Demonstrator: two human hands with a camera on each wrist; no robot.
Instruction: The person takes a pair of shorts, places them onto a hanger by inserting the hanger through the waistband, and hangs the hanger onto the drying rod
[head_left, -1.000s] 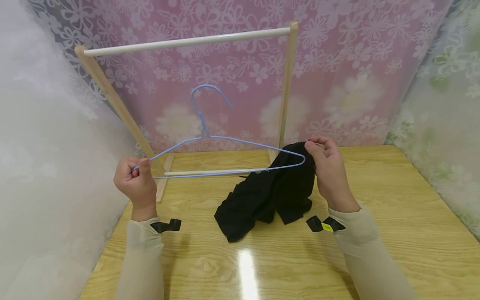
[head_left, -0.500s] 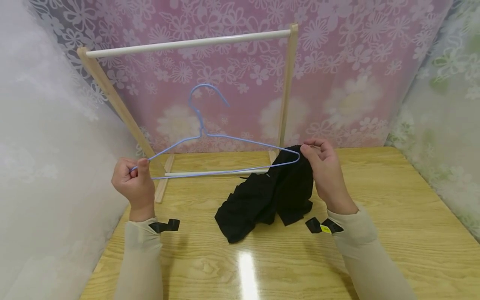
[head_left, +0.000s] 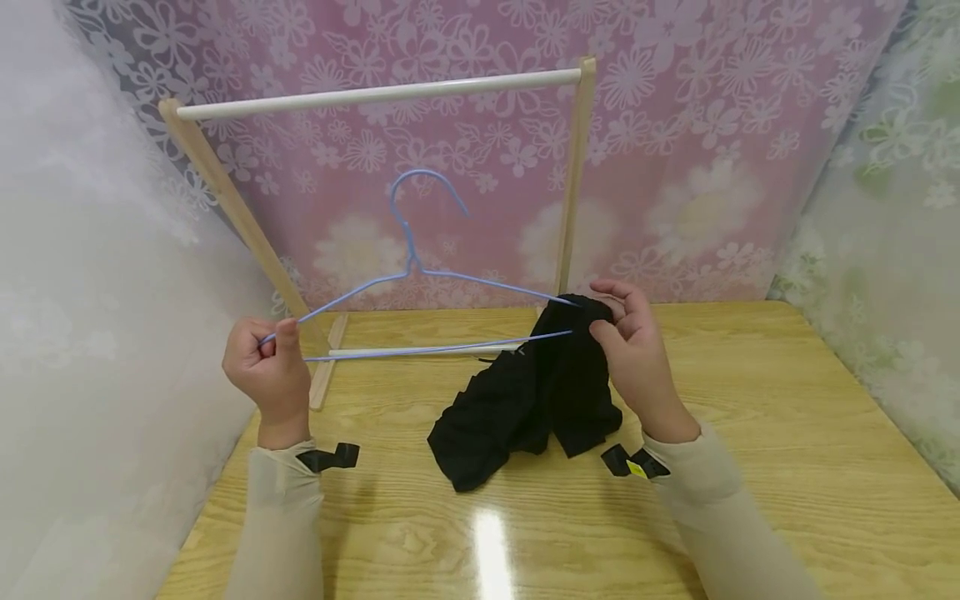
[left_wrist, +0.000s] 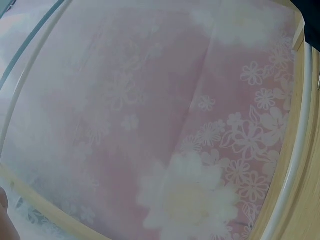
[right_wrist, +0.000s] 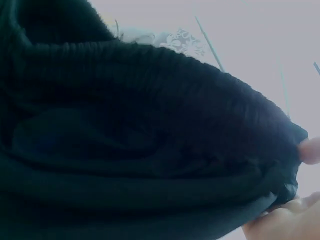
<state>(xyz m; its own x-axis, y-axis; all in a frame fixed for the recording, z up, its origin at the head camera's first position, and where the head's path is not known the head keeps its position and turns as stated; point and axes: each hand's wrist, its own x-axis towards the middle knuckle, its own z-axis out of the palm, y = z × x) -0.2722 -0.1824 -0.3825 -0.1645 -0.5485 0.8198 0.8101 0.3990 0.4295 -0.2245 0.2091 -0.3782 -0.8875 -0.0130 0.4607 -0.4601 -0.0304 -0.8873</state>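
My left hand (head_left: 266,367) grips the left end of a light-blue wire hanger (head_left: 411,250), which is held up with its hook on top. The hanger's right end is hidden in a black garment (head_left: 525,400) with a gathered elastic waistband (right_wrist: 165,65). At that end my right hand (head_left: 637,358) pinches the waistband edge, thumb and fingers (right_wrist: 310,150) on either side of the cloth in the right wrist view. The rest of the garment droops in folds toward the table. In the left wrist view, only a bit of the left hand (left_wrist: 4,215) shows.
Behind the hanger stands a rack with wooden posts (head_left: 232,204) and a white top rod (head_left: 378,94). Its lower white bar (head_left: 420,352) runs close above the wooden table (head_left: 397,533). Flowered pink cloth (head_left: 480,217) covers the back, and pale walls stand at both sides.
My right hand has moved left and slightly down, bringing the waistband over the hanger's right end, which showed in front of the cloth before. My left hand has barely moved.
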